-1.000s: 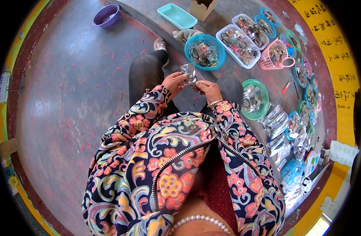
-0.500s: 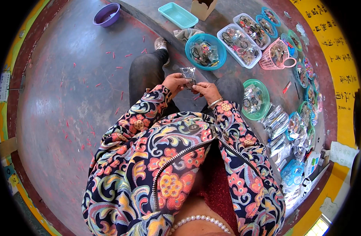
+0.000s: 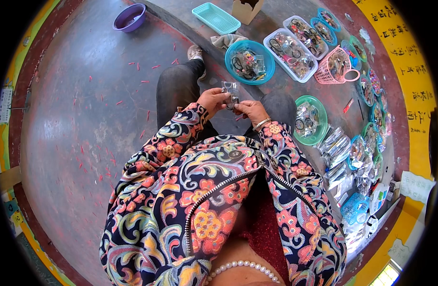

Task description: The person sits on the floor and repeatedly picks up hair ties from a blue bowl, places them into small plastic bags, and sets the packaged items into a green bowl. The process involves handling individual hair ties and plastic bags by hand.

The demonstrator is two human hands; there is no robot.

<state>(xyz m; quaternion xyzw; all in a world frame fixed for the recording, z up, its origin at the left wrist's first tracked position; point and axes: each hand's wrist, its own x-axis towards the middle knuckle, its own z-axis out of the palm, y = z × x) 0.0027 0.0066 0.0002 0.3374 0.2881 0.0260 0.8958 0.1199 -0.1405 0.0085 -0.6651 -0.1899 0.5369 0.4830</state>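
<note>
On my left, far out on the grey floor, sits a purple basin (image 3: 126, 26), and red scraps (image 3: 100, 178) lie scattered between it and my bent left knee (image 3: 176, 83). My left hand (image 3: 212, 101) comes next, in front of that knee, thumb and fingers drawn together on the left side of a small clear bag (image 3: 232, 88). The bag is between my two hands, over the gap between my knees; dark, rounded pieces show at its lower part, too small to make out. Beyond it, well apart, lie a turquoise tray (image 3: 214, 16) and an open cardboard box (image 3: 245, 12). A blue basin (image 3: 270, 59) of mixed small items is nearer. My right hand (image 3: 252, 110) has its thumb and finger pinched on the bag's lower right; I cannot tell whether they press film alone or a dark piece as well. Farther right stand a white bin (image 3: 282, 65) full of assorted trinkets, a green basin (image 3: 323, 115) holding clear packets beside my right knee, a pink basket (image 3: 320, 75), and piled silvery packets (image 3: 334, 145).
</note>
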